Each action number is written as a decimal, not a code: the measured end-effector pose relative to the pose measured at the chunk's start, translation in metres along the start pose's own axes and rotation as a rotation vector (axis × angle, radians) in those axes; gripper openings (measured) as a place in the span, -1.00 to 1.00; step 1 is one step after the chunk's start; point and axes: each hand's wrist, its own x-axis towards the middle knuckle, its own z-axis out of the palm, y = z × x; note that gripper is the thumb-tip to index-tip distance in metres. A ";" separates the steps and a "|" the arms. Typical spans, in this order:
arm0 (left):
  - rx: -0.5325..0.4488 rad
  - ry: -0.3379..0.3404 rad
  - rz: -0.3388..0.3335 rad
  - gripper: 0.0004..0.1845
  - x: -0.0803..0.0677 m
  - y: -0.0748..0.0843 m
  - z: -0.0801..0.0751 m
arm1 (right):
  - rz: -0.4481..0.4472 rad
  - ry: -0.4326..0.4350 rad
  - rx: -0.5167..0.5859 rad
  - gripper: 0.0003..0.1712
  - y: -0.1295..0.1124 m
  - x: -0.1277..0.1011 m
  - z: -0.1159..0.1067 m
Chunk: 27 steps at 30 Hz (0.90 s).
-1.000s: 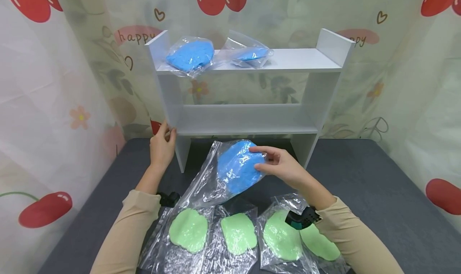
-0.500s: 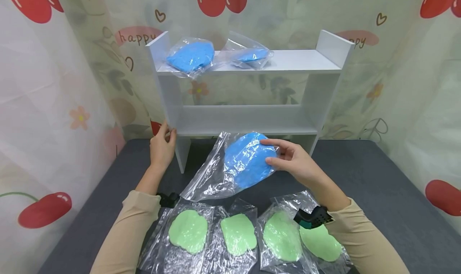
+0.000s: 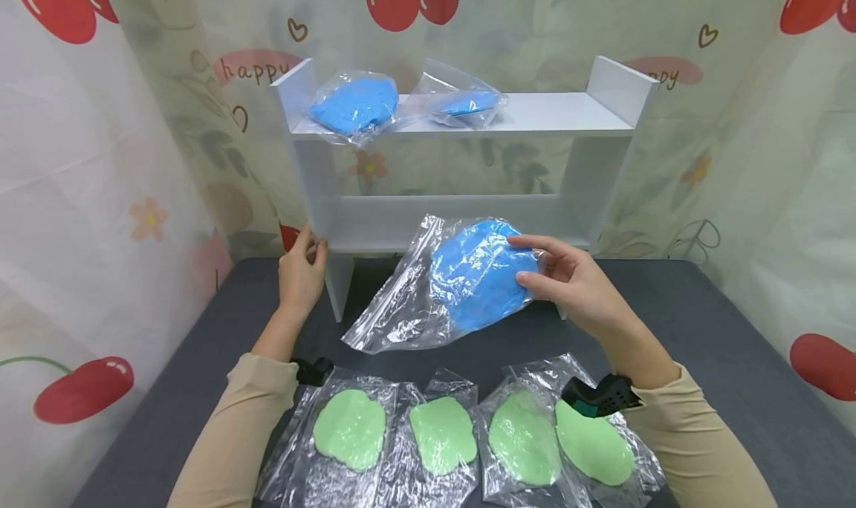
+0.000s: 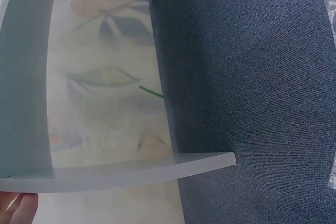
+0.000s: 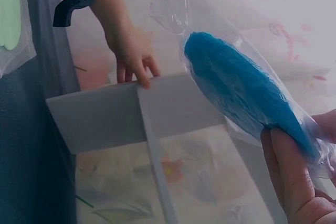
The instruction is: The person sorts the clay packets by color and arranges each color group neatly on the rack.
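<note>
My right hand pinches the right edge of a clear plastic bag with a flat, blue, putty-like lump inside. Held tilted, the bag is in front of the white shelf's lower board, its loose end pointing down left. In the right wrist view, thumb and fingers press the bag's end from both sides. My left hand holds the front edge of the shelf's left side panel; the right wrist view shows its fingers at that panel. Only its fingertips appear in the left wrist view.
Two bags with blue lumps, one at the left and one near the middle, lie on the top board. Several bagged green lumps lie in front on the dark table. A printed curtain surrounds the table.
My right hand has moved up and to the right with the bag of blue putty, lifting its loose end off the green bags. My left hand has stayed at the shelf panel.
</note>
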 end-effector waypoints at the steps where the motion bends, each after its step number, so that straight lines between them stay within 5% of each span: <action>1: -0.001 0.001 0.002 -0.53 0.000 0.000 0.000 | -0.008 0.004 0.008 -0.52 -0.003 0.000 -0.001; 27: -0.009 -0.010 0.004 -0.53 -0.001 0.001 -0.001 | -0.145 0.102 0.294 -0.55 -0.064 0.007 -0.033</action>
